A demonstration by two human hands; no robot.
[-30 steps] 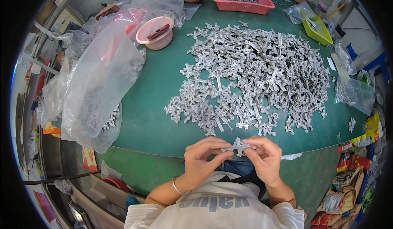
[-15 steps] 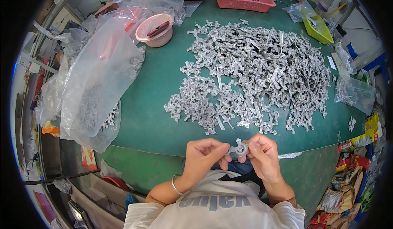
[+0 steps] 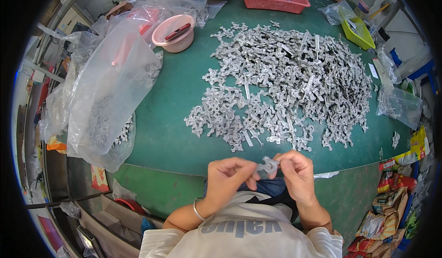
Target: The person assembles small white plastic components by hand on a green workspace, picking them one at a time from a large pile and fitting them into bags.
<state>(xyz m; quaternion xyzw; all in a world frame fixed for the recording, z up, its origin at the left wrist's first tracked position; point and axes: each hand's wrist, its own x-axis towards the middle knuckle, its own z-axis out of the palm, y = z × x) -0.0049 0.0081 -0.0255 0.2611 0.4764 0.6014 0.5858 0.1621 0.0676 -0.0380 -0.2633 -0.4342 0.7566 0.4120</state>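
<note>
Large grey letters cross the white shirt (image 3: 239,242), upside down in this view; coloured print on the packets (image 3: 380,225) at the right is too small to read. The grey part (image 3: 269,165) is between the hands, at the near edge of the table (image 3: 170,133). Blurred, it seems to lie lengthwise left to right, one knob pointing away from the person. The left hand (image 3: 228,177) pinches its left end; the right hand (image 3: 297,171) has its fingertips close together at the other end, their grip unclear.

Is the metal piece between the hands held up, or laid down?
Held up: the left hand pinches the metal piece, apart from the pile; whether the right hand grips it is unclear.
</note>
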